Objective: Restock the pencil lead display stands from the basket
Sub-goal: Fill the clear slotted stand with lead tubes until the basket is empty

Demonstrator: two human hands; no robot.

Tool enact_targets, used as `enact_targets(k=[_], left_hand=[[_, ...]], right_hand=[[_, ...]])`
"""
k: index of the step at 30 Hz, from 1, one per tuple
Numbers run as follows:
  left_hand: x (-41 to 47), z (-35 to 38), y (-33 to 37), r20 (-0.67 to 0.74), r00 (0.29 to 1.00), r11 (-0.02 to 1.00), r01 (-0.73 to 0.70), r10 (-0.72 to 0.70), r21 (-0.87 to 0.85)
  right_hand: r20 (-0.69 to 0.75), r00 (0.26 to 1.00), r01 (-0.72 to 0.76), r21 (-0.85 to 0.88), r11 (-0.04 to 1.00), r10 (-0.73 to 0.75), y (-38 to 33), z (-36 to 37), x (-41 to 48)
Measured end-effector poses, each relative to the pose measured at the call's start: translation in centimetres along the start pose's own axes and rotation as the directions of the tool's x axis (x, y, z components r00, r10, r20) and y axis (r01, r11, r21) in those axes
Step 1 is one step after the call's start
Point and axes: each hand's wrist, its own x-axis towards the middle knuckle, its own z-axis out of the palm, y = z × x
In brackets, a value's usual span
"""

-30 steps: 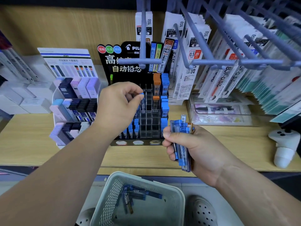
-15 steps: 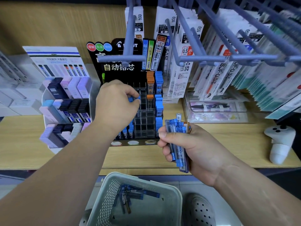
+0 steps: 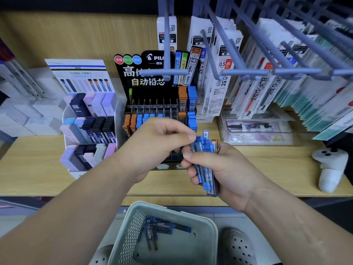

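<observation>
The bundle of blue plastic lead tubes (image 3: 204,170) gripped in the right hand (image 3: 223,169) could be spilled when the one pinched by the left hand (image 3: 152,148) is drawn out.

A pale wood-grain back panel (image 3: 76,35) rises behind a light wooden shelf board (image 3: 267,169), with a dark band (image 3: 76,2) above the panel. Grey-blue metal peg hooks (image 3: 248,71) jut forward from the upper right, carrying rows of white hanging refill packets (image 3: 215,88). White cardboard boxes (image 3: 23,119) are stacked at the shelf's left end. A white plastic handheld controller (image 3: 331,169) stands upright near its right end. Below the shelf's front edge lies pale grey floor (image 3: 248,219). The light is even and soft.
</observation>
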Motion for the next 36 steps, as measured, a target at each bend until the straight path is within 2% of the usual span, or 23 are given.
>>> enact_targets(k=[5, 10, 14, 17, 19, 21, 24, 26, 29, 36], left_hand=[[-0.9, -0.6, -0.8, -0.011, 0.995, 0.991, 0.096, -0.098, -0.091], [-1.8, -1.3, -1.0, -0.011, 0.994, 0.976, 0.108, -0.112, -0.189], [-1.9, -2.3, -0.8, -0.128, 0.981, 0.926, 0.087, -0.143, -0.367], [-2.0, -2.9, -0.8, -0.217, 0.968, 0.919, 0.033, -0.128, -0.394], [-2.0, -3.1, -1.0, -0.254, 0.961, 0.935, 0.010, -0.107, -0.355], [-2.1, -3.4, -1.0, -0.243, 0.968, 0.969, -0.003, -0.058, -0.247], [-2.4, -3.8, -0.9, -0.071, 0.997, 1.000, 0.007, -0.009, -0.020], [-2.6, -3.6, -0.9, 0.049, 0.999, 0.998, 0.004, -0.007, 0.057], [-2.7, -2.8, -1.3, 0.128, 0.992, 0.994, -0.025, 0.012, 0.102], [-2.2, -2.1, -1.4, 0.143, 0.989, 0.988, -0.054, 0.032, 0.148]], right_hand=[[0.022, 1.000, 0.000, -0.027, 1.000, 0.001, 0.3, 0.7, 0.0], [0.019, 1.000, -0.004, -0.012, 1.000, 0.005, 0.4, 1.3, -0.2], [-0.028, 1.000, -0.007, 0.009, 1.000, 0.007, 0.5, 1.6, -0.2], [-0.065, 0.998, 0.018, 0.039, 0.999, -0.016, 0.6, 1.8, 0.0], [-0.097, 0.995, 0.039, 0.066, 0.997, -0.033, 0.6, 1.8, 0.2], [-0.140, 0.989, 0.065, 0.090, 0.994, -0.052, 0.6, 1.8, 0.4], [-0.181, 0.981, 0.096, 0.107, 0.990, -0.076, 0.6, 1.6, 0.6], [-0.182, 0.980, 0.101, 0.100, 0.990, -0.081, 0.7, 1.6, 0.8], [-0.171, 0.982, 0.097, 0.070, 0.993, -0.084, 0.9, 1.6, 0.9], [-0.131, 0.991, 0.045, 0.040, 0.998, -0.039, 1.0, 1.4, 1.3]])
